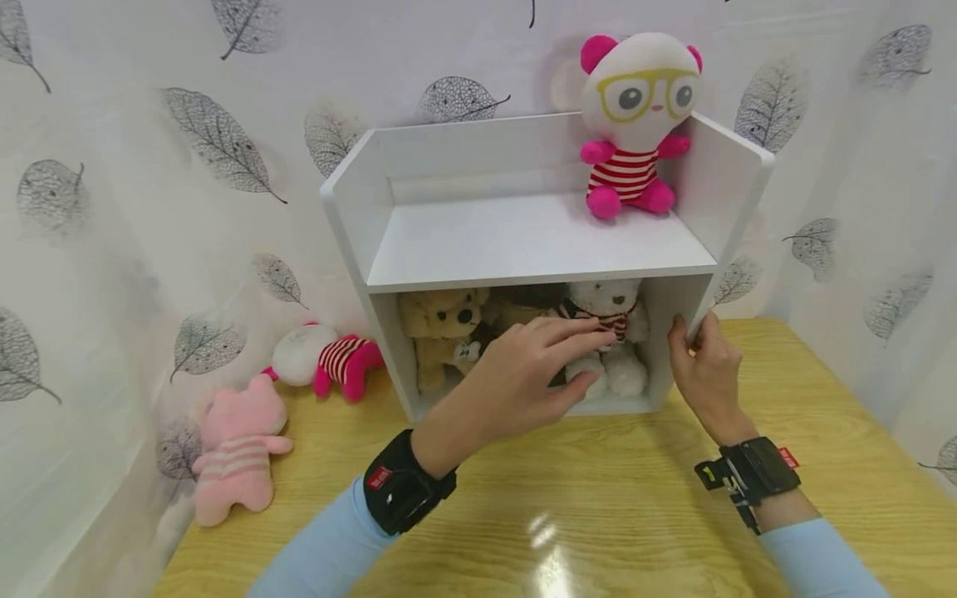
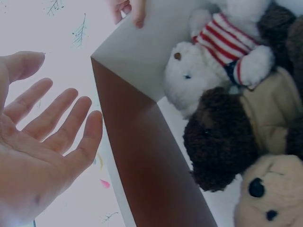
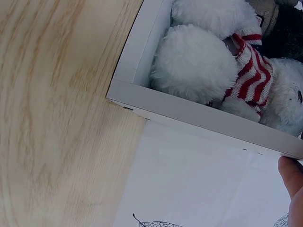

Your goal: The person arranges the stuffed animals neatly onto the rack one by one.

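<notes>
My left hand (image 1: 523, 365) hovers in front of the lower compartment of a white shelf (image 1: 553, 241), its fingers extended and nothing held. In the left wrist view that hand (image 2: 52, 142) appears palm-side with spread fingers. My right hand (image 1: 706, 370) grips the front edge of the shelf's right side panel, thumb on the inner face. Inside the lower compartment sit a white teddy bear (image 2: 203, 66) in a red-striped top, a dark brown bear (image 2: 218, 137) and a tan plush dog (image 1: 441, 320). The left hand partly hides the middle in the head view.
A panda plush (image 1: 635, 124) with yellow glasses sits on the top shelf at right. Left of the shelf, a similar pink-and-white plush (image 1: 329, 361) lies on the wooden table (image 1: 538, 490) near a pink plush (image 1: 239, 448). Leaf-patterned curtain (image 1: 224, 149) hangs behind.
</notes>
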The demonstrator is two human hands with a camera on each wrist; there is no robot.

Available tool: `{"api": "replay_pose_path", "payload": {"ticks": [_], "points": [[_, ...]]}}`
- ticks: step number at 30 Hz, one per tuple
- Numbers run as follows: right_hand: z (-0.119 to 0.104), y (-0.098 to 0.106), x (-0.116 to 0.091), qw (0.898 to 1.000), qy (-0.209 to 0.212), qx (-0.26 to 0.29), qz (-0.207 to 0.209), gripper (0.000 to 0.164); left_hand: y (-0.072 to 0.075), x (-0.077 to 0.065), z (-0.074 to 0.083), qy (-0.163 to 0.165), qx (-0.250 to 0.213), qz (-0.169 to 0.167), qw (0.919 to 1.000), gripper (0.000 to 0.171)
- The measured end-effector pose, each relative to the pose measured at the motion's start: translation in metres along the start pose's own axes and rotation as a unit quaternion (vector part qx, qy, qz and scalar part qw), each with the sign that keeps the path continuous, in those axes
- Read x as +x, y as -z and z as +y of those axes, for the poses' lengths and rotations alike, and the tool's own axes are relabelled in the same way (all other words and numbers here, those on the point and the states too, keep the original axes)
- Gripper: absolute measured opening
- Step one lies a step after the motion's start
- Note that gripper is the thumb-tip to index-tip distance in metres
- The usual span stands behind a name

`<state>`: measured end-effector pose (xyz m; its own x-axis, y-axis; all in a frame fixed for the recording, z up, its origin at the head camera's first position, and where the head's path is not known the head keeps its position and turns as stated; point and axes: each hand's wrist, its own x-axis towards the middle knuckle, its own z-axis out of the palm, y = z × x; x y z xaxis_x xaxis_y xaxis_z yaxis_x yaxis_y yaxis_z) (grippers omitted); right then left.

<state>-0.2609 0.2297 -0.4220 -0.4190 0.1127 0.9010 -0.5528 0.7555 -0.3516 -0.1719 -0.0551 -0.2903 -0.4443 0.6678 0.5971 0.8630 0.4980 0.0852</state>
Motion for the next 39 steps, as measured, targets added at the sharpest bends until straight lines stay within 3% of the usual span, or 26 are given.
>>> {"api": "replay_pose_path", "payload": {"ticks": [5, 10, 17, 23, 27, 32, 39], "points": [[0.0, 0.001, 0.0, 1.0, -0.005, -0.002, 0.002, 0.017, -0.004, -0.018, 0.0, 0.013, 0.002, 0.001, 0.9999, 0.04], [0.0, -0.001, -0.001, 1.0, -0.008, -0.002, 0.002, 0.017, -0.004, -0.041, -0.001, 0.046, -0.004, 0.005, 0.9989, 0.04], [0.0, -0.002, -0.002, 1.0, -0.002, 0.001, 0.003, 0.019, 0.002, -0.083, -0.008, 0.095, -0.022, 0.017, 0.9951, 0.042], [0.001, -0.002, -0.003, 1.0, -0.005, -0.001, 0.004, 0.019, 0.007, -0.125, -0.025, 0.143, -0.036, 0.031, 0.9886, 0.045], [0.001, -0.002, -0.003, 1.0, -0.005, 0.0, 0.005, 0.019, 0.014, -0.153, -0.035, 0.203, -0.014, 0.029, 0.9787, 0.046], [0.001, -0.001, -0.004, 1.0, -0.005, 0.011, 0.003, 0.022, 0.023, -0.178, -0.042, 0.287, 0.02, 0.015, 0.9577, 0.045], [-0.001, -0.001, -0.004, 1.0, -0.015, 0.015, 0.002, 0.026, 0.032, -0.2, -0.056, 0.331, 0.038, 0.029, 0.9423, 0.041]]}}
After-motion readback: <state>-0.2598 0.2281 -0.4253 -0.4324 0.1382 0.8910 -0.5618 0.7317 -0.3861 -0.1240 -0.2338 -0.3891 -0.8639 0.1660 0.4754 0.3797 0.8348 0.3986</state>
